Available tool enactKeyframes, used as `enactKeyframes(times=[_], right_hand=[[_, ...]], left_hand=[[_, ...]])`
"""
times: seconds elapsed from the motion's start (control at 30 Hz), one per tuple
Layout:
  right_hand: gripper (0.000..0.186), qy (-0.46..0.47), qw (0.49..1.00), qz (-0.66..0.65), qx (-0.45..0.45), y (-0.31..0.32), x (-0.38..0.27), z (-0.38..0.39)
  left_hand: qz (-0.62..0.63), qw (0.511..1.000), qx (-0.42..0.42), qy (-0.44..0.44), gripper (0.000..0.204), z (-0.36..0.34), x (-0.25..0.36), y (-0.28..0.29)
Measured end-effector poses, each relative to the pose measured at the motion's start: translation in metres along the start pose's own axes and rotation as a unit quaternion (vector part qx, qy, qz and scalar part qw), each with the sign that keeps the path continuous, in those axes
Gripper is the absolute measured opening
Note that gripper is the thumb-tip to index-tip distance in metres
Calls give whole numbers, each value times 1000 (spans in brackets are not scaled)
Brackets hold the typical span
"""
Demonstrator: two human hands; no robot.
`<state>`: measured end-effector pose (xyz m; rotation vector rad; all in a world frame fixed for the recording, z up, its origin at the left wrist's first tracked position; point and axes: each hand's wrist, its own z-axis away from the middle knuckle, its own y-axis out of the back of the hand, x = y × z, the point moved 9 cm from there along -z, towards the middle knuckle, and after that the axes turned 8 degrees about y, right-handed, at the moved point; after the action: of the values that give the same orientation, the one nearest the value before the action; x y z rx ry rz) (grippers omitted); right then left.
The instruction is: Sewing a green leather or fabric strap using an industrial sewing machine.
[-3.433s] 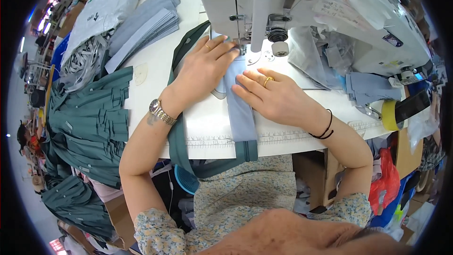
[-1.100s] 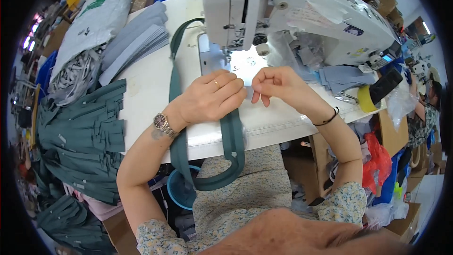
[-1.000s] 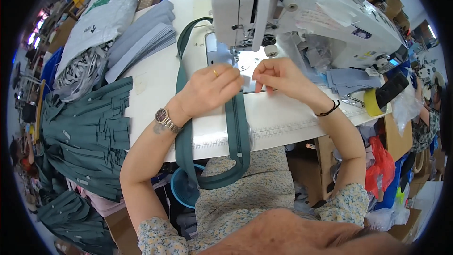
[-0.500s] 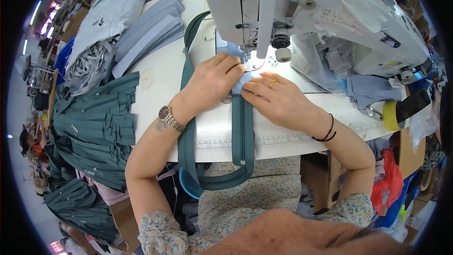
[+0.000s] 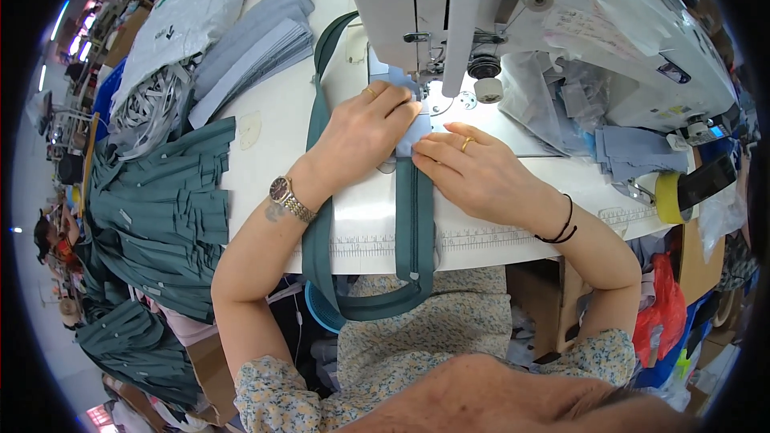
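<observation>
Grey-blue cloth [image 5: 412,143]: work in hand; lies on white table [image 5: 357,216], at & just L of presser foot [image 5: 423,92]. Partly hidden by fingers. Near end meets green zip band [image 5: 414,220].
L hand [image 5: 361,130]: on L side of cloth; fingers bent, pressed down, tips close to foot. Thumb mostly hidden; can't tell if it pinches.
R hand [image 5: 473,167]: on near R side of cloth; fingers close together, tips touching edge. Underside hidden; pinch can't be confirmed.
Zip band cond.: runs from cloth to near edge of table, drops in loop over worker's lap [image 5: 425,305], returns up L side to far side of table. Far end hidden behind sewing machine [image 5: 521,8].
Done (judged): cloth & band brought together, cloth positioned at foot. Stitches too small to see; none confirmed.
Left (judged): seam prob. incomplete, as cloth sits at foot w/ both hands on it & a length lies on near side. Approx. mid-step for this pc.
Grey-blue strips [image 5: 261,64]: stacked far L, apart from hands; prob. more stock.
Grey-blue offcuts [image 5: 638,152]: R side, beyond R hand; use unclear.
Green pile [image 5: 160,216]: large, hangs at L of table; finished or waiting, can't tell.
</observation>
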<state>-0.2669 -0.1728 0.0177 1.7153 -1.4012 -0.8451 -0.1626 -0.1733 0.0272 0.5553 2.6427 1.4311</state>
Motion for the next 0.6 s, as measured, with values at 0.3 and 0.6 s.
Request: enactKeyframes(times=[0.3,0.6], right_hand=[[32,-16,1000,8,3,0,5,1],[47,-73,996,-47,-30,-3,26,1]], left_hand=[[26,999,-23,24,26,-2,-4,1],[9,997,-40,67,29,2,-15,-8]])
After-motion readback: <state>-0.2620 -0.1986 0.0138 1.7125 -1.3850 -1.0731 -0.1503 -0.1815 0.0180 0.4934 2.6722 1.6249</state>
